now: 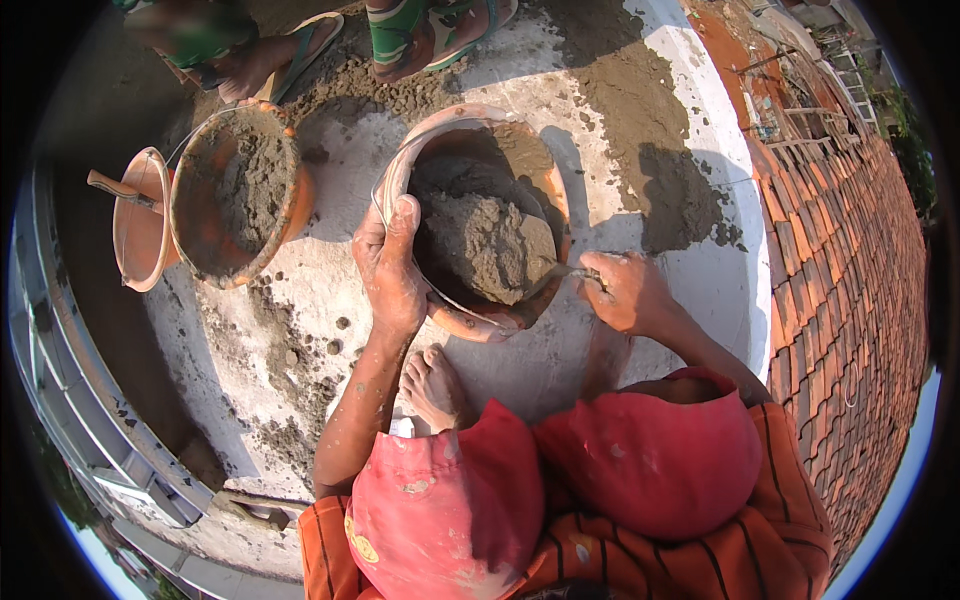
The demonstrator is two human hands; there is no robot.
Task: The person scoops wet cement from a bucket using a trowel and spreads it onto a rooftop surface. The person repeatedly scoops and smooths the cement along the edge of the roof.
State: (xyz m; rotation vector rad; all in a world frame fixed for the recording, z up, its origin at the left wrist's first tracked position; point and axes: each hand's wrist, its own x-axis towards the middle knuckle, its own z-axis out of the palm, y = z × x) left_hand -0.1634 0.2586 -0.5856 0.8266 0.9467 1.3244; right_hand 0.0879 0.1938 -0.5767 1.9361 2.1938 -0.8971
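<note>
An orange bucket (557,180) of wet grey mortar (490,245) stands in front of me, its mouth tipped toward me. My left hand (393,262) grips its left rim near the wire handle, thumb over the edge. Closed around the handle of a trowel (538,240), my right hand (630,290) is just beyond the right rim. The trowel's blade reaches into the bucket and lies against the heaped mortar; part of the blade is covered.
A second bucket (296,205) of mortar stands at left, beside an orange bucket (140,235) with a wooden-handled tool (122,188). Another person's sandalled feet (440,45) are at the far side. Spilled mortar (660,130) streaks the concrete. Roof tiles (840,300) slope away at right.
</note>
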